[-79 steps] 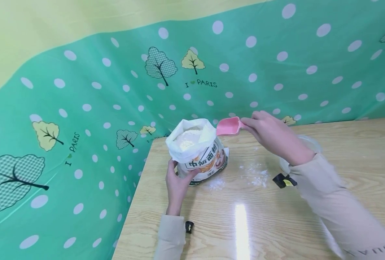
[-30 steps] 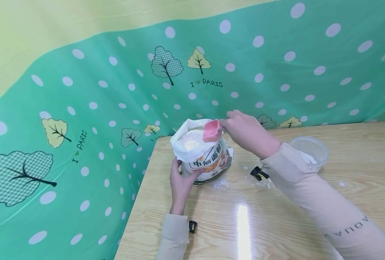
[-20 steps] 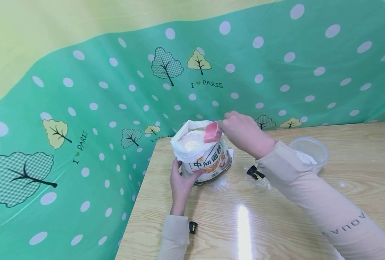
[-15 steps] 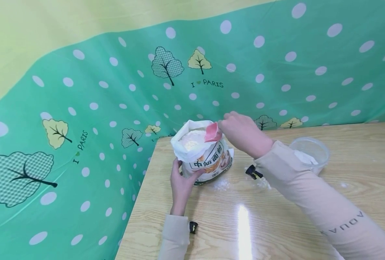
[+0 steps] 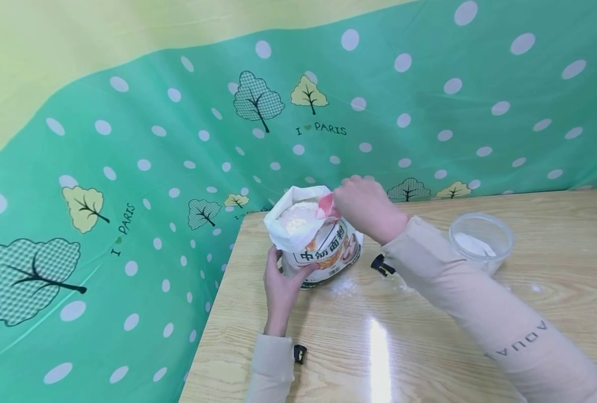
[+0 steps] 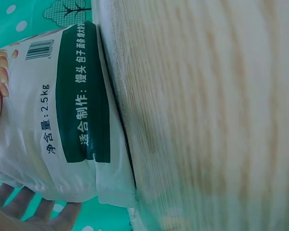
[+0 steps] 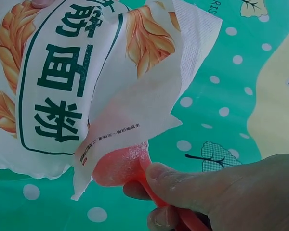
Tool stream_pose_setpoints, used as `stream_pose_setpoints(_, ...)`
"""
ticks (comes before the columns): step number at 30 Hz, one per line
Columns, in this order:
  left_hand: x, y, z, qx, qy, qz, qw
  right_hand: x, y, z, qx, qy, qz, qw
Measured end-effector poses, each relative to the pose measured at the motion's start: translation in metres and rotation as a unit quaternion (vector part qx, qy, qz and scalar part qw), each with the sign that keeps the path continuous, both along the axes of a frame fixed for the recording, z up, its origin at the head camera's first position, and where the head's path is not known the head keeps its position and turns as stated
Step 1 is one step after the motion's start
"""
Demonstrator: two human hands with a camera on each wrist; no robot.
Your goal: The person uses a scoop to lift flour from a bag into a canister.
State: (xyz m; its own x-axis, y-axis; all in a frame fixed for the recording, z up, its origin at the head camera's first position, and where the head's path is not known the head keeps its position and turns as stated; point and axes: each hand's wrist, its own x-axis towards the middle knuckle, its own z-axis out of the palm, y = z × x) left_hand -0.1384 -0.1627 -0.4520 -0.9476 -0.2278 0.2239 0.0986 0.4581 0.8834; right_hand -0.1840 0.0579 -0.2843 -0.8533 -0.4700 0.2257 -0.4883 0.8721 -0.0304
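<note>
An open white bag of flour (image 5: pixel 323 246) stands on the table, its rim folded outward and flour (image 5: pixel 298 215) showing inside. My left hand (image 5: pixel 282 285) holds its lower left side, thumb across the front and fingers around the side. In the left wrist view, fingers (image 6: pixel 19 204) lie under the bag (image 6: pixel 33 115). At the bag's right rim, my right hand (image 5: pixel 366 204) grips the handle of a pink scoop (image 5: pixel 327 205). The right wrist view shows the flour-dusted scoop (image 7: pixel 118 166) partly behind the bag's paper edge, with my thumb (image 7: pixel 171 180) along its handle.
A clear round plastic bowl (image 5: pixel 481 238) with some flour in it stands to the right, behind the right sleeve (image 5: pixel 479 302). Spilled flour (image 5: pixel 343 286) dusts the wooden table (image 5: pixel 338 347). A green patterned cloth (image 5: pixel 187 157) hangs behind and on the left.
The scoop has gone from right of the bag into its mouth, and lately sinks a little deeper as my right hand tips over. My left hand keeps its place on the bag.
</note>
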Motion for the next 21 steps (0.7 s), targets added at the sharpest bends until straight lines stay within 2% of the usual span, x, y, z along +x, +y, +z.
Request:
stream_pose_setpoints(8, 0.000, 0.000, 0.000, 0.001, 0.002, -0.001, 1.0000, -0.005, -0.008, 0.003, -0.002, -0.015, -0.012, 1.000)
stream_pose_setpoints(14, 0.001, -0.001, -0.001, 0.005, 0.003, 0.000, 1.0000, -0.011, -0.013, 0.004, -0.002, -0.050, -0.018, 0.999)
stream_pose_setpoints(21, 0.000, 0.000, 0.001, 0.005, -0.002, 0.000, 1.0000, -0.018, -0.015, -0.001, -0.007, -0.071, -0.002, 0.997)
